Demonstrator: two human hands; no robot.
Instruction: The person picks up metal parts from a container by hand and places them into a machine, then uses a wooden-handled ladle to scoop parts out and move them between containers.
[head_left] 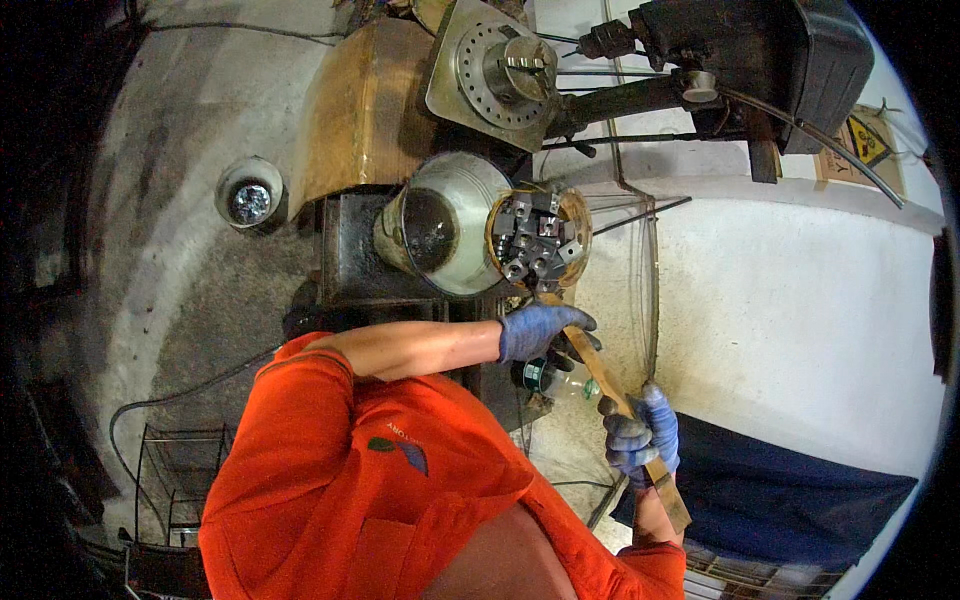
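Note:
A long flat strip that looks like wood [590, 352] slants from the rim of a small container of metal blocks down to the lower right. My left hand [540, 332], in a blue-grey glove, is closed round its upper part. Further down, my right hand [638, 438], gloved the same way, wraps its fingers round the strip, whose lower end [672, 508] sticks out past it. Dark machined metal blocks [540, 240] with holes fill the container just beyond my left hand. A clear plastic bottle [568, 382] with a green label lies partly hidden under the strip.
A large pale bucket [468, 215] stands left of the blocks. Beyond it is a machine with a round drilled table and chuck [515, 70]. A small pail [250, 198] sits on the floor at left. Dark cloth [790, 490] hangs at lower right, beside a white wall [800, 310].

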